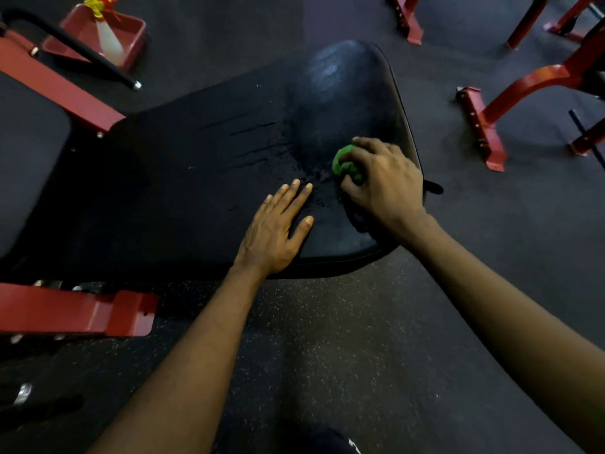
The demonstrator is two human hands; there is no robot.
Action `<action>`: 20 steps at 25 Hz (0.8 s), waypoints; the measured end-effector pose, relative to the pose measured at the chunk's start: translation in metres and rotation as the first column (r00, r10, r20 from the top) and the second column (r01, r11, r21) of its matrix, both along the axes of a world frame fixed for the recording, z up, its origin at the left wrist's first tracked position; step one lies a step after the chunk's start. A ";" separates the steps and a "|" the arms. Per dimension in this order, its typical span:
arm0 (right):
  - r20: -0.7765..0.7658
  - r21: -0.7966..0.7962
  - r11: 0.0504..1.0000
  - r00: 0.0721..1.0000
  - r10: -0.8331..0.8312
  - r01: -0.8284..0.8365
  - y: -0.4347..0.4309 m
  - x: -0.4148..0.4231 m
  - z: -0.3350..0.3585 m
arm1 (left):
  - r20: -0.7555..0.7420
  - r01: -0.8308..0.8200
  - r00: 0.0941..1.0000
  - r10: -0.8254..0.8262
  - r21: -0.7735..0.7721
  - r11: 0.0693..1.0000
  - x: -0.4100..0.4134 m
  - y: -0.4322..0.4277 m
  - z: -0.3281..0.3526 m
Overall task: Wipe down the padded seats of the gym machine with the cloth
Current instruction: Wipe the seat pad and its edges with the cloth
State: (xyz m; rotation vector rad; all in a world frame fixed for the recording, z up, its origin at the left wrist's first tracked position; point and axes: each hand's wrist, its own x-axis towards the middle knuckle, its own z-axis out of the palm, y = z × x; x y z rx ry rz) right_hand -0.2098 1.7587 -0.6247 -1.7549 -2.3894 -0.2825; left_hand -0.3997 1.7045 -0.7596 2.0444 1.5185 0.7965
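Item 1, nearest: dark speckled rubber floor point(327, 339), with a red steel frame foot point(75, 312) at the left

Item 2: left hand point(275, 231), fingers straight and flat on the near edge of the wide black padded seat point(196, 178), holding nothing

Item 3: right hand point(383, 185), fingers curled round a bunched green cloth point(343, 163) pressed on the seat's right side, near its edge

Item 4: wet streaks and droplets point(262, 139) across the seat's middle. Best handling, by judgement: spread the cloth flatter and draw it in overlapping passes through the wet patch; the left hand lies in that path and would need shifting

Item 5: 2nd dark pad point(29, 165), far left, likely unwiped

Item 6, far: red plastic tray point(127, 31) holding a translucent spray bottle point(109, 37), partly behind a black handle bar point(82, 50); red machine legs point(523, 83) at the right, well apart
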 end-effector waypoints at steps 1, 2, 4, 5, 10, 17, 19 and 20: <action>-0.007 0.009 0.999 0.999 -0.031 0.031 0.006 -0.005 0.002 | -0.001 0.000 1.000 0.000 0.002 1.000 0.000 0.000 0.000; -0.002 0.013 0.999 0.999 -0.045 0.045 0.005 -0.009 0.003 | -0.003 0.002 1.000 -0.002 0.001 1.000 0.000 0.001 0.000; 0.038 0.005 1.000 0.999 0.008 -0.008 -0.019 -0.009 -0.001 | -0.002 0.002 1.000 -0.002 -0.003 1.000 0.000 0.000 0.000; 0.049 -0.006 0.999 0.997 0.052 -0.052 -0.035 -0.006 -0.003 | -0.004 0.002 1.000 -0.002 -0.003 1.000 0.000 0.000 0.000; -0.031 -0.008 0.996 0.995 0.091 -0.091 -0.049 0.004 -0.004 | -0.004 0.004 1.000 -0.004 -0.006 1.000 -0.001 0.000 0.001; 0.011 -0.027 0.993 0.993 0.117 -0.116 -0.049 -0.016 -0.018 | -0.005 0.004 1.000 -0.004 -0.008 1.000 0.000 -0.001 0.001; -0.017 -0.059 0.986 0.988 0.153 -0.153 -0.062 0.000 -0.012 | -0.013 0.002 1.000 -0.003 -0.015 1.000 0.000 -0.001 0.003; -0.034 -0.073 0.984 0.986 0.162 -0.164 -0.068 0.009 -0.008 | -0.016 0.001 1.000 -0.002 -0.020 1.000 0.001 -0.001 0.004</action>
